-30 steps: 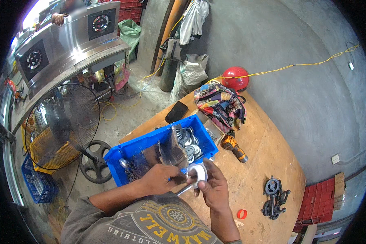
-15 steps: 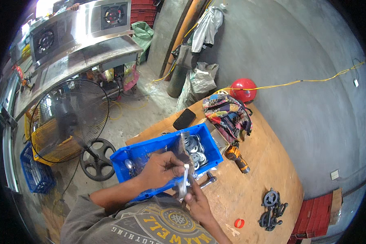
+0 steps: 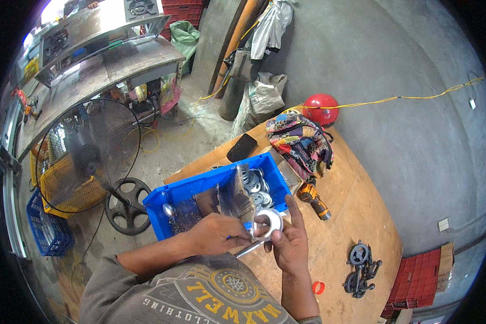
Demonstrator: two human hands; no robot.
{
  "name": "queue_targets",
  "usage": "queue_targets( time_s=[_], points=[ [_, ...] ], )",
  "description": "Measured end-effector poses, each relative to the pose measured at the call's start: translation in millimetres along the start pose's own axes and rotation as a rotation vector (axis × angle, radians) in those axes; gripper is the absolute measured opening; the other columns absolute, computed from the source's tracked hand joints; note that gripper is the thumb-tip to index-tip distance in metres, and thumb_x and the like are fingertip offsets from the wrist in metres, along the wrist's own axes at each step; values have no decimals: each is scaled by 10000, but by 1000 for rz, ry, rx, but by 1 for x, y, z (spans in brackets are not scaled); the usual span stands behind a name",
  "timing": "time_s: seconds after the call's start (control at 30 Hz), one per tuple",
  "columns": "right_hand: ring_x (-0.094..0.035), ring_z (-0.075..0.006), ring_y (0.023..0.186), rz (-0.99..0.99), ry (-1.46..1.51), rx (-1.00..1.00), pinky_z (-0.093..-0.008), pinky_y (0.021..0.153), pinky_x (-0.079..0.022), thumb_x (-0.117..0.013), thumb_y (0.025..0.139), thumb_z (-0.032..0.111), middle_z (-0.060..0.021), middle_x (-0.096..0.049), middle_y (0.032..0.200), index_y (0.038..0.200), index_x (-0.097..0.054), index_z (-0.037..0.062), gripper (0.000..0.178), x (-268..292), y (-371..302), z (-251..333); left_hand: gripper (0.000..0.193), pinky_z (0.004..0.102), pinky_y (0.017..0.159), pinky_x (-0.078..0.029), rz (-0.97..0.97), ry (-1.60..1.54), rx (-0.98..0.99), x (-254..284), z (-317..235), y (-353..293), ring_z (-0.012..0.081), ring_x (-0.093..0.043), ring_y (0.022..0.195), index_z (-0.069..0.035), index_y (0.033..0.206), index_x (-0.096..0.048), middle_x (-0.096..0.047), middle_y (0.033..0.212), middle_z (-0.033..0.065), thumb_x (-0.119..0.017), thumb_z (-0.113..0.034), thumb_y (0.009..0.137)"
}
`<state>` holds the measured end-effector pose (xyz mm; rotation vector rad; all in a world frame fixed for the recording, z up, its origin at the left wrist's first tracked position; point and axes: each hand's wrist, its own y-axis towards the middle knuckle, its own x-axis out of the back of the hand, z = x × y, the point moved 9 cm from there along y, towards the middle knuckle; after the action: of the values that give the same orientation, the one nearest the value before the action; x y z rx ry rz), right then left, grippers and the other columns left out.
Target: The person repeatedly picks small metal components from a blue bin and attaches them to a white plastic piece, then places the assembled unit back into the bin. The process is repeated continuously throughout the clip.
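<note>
My left hand (image 3: 216, 233): forearm crossing in from lower left, fingers pinched on a thin metal rod (image 3: 249, 249). My right hand (image 3: 290, 243): raised upright, thumb and fingers gripping a white tape roll (image 3: 269, 221) touching the left fingertips. Both hover over the worktop (image 3: 351, 216) near edge, just before the blue bin (image 3: 200, 189) of washers. Cordless drill (image 3: 314, 198) near right; bare wood beyond it, toward black sprockets (image 3: 360, 267).

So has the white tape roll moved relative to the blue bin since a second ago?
Cannot tell for certain: the white tape roll sits by the blue bin's near edge throughout; the head camera itself shifted.
</note>
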<state>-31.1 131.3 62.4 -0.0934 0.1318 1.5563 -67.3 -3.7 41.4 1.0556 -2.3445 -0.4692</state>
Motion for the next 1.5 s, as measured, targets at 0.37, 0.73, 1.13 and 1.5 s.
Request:
queue_targets(
  time_s=[0.37,0.73,1.13,1.5],
  points=[
    [-621,-247,1079,137,24,-108,-352,907,-476,-522,946,556,-194,-632,1187,1551,-62,41,918,-15,-10,-53,180,280,690,-531,-148,-424,232,12,11,-10,144,-685,778,-17,897,-696,-720,879,92,-781,-160,832],
    [-681,-212,965,119,-516,-161,-345,872,-503,-646,941,177,-156,-707,1000,1537,-86,24,832,-28,-54,-43,158,271,653,-525,-442,-111,473,42,49,-12,105,-656,753,4,923,-709,-717,846,88,-757,-127,849],
    [-702,-230,843,-55,81,8,-242,574,-484,-755,846,244,-254,-670,1070,1522,-181,51,907,7,-21,7,132,403,641,-538,3,199,43,-14,0,-7,312,-679,750,-71,926,-700,-671,834,115,-721,-111,802],
    [-592,-90,785,35,-126,-43,-223,622,-462,-578,991,304,-72,-656,1111,1323,-551,41,425,-7,-11,-46,155,310,657,-538,-160,-89,114,9,-10,-15,211,-707,748,-40,935,-701,-714,858,103,-749,-161,852]
  ],
)
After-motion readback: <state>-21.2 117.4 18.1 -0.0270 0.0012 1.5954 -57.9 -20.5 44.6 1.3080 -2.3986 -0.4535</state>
